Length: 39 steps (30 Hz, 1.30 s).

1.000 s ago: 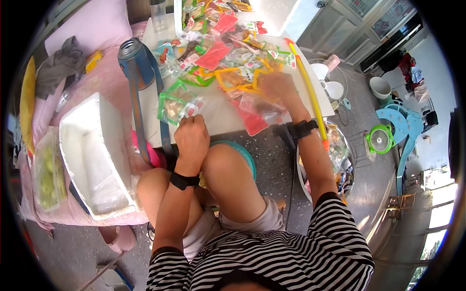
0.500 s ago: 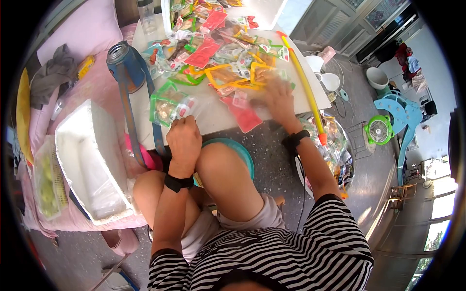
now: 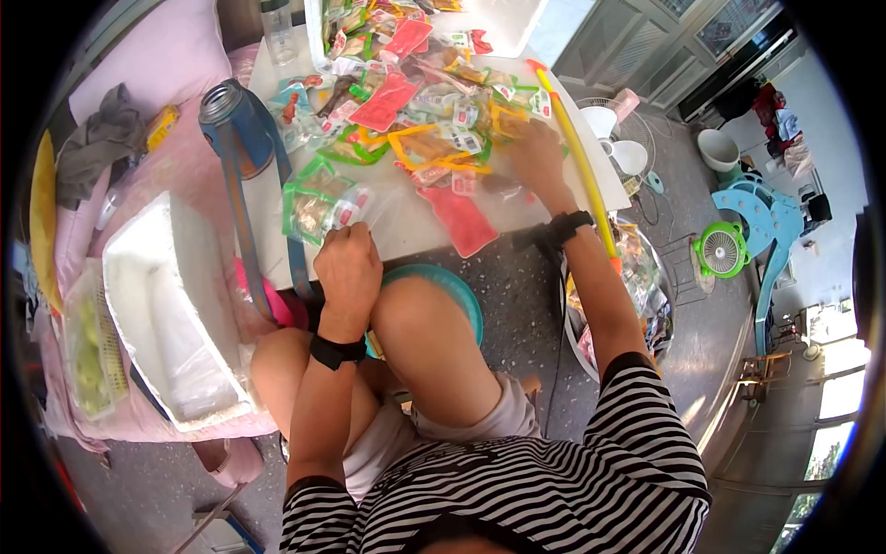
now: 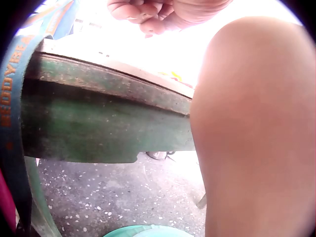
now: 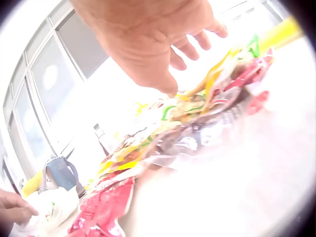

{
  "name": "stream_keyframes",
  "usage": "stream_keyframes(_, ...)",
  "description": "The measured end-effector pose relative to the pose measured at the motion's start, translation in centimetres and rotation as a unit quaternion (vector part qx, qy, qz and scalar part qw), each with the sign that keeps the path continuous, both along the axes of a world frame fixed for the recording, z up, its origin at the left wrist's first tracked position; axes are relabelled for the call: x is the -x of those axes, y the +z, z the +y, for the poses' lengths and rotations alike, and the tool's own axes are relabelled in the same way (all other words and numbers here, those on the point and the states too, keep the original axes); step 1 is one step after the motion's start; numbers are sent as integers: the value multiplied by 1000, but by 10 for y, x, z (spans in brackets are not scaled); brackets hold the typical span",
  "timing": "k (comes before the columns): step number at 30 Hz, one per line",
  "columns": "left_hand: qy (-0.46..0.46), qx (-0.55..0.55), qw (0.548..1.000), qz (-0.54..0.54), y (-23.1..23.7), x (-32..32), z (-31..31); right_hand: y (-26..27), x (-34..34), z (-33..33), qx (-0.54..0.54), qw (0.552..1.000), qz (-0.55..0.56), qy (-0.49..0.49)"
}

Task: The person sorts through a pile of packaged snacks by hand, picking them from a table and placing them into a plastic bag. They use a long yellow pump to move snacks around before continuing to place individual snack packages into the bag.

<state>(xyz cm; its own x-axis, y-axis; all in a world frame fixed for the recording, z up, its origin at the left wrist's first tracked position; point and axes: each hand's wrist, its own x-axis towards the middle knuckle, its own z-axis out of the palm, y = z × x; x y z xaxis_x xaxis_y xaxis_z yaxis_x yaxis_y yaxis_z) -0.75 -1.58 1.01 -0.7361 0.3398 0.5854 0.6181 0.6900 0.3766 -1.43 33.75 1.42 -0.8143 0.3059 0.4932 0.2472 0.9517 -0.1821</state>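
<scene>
My left hand (image 3: 349, 277) is at the table's near edge with its fingers curled, pinching the near edge of a clear, green-edged food packet (image 3: 314, 217). In the right wrist view, fingertips of this hand (image 5: 14, 213) meet the pale plastic (image 5: 54, 207). My right hand (image 3: 540, 164) reaches over the right side of the packet pile (image 3: 443, 102), slightly blurred. The right wrist view shows its fingers (image 5: 185, 48) spread apart over the packets, nothing gripped. Yellow-edged packets (image 3: 429, 143) and a red packet (image 3: 459, 222) lie just left of it.
A yellow stick (image 3: 580, 157) runs along the table's right side. Below it stands a basin of packets (image 3: 637, 286). A blue strapped flask (image 3: 238, 129) is at the table's left. A white foam box (image 3: 171, 314) rests on the pink bed. Another foam box (image 3: 498, 23) is at the back.
My right hand has moved slightly, staying over the right side of the pile, and a yellow-edged packet beside it has shifted away from me. The left hand stays at the green-edged packet.
</scene>
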Motion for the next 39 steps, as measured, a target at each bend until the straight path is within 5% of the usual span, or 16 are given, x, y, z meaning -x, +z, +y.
stream_keyframes(3, -2, -3, 1000, 1, 0, 0, 1, 16, 32, -14, -64, 997, -1, 39)
stream_keyframes(9, 3, -10, 1000, 0, -3, 2, -3, 12, 73, -23, -157, 975, -157, -29)
stream_keyframes(12, 2, -10, 1000, -3, -5, 2, -4, 12, 76, -17, -81, 988, -119, -55)
stream_keyframes(15, -2, -9, 1000, -1, -2, 1, -1, 8, 60, -7, -45, 995, 93, 11)
stream_keyframes(18, -3, -14, 1000, -5, -1, 2, -2, 37, 31, -32, 215, 953, 182, 113)
stream_keyframes(21, 2, -19, 1000, -23, -2, 1, -5, 47, 1, -49, 137, 953, 164, 213)
stream_keyframes(24, 4, -38, 999, -26, 0, 2, -7, 49, -26, -82, -76, 938, 137, 308)
stream_keyframes(28, -2, -53, 999, -9, -5, 4, -7, 31, -55, -111, -120, 937, 40, 326)
stream_keyframes(31, -31, -63, 998, -7, -8, 3, -4, 12, -58, -127, -60, 917, 59, 389)
stream_keyframes(34, -41, -49, 998, -3, -15, 6, -2, -16, -53, -148, -11, 936, 86, 342)
stream_keyframes(37, -36, -41, 998, -22, -16, 5, -2, -32, -55, -161, 156, 943, 136, 259)
stream_keyframes(39, -31, -37, 999, -16, -16, 6, -2, -20, -67, -169, 464, 859, 76, 203)
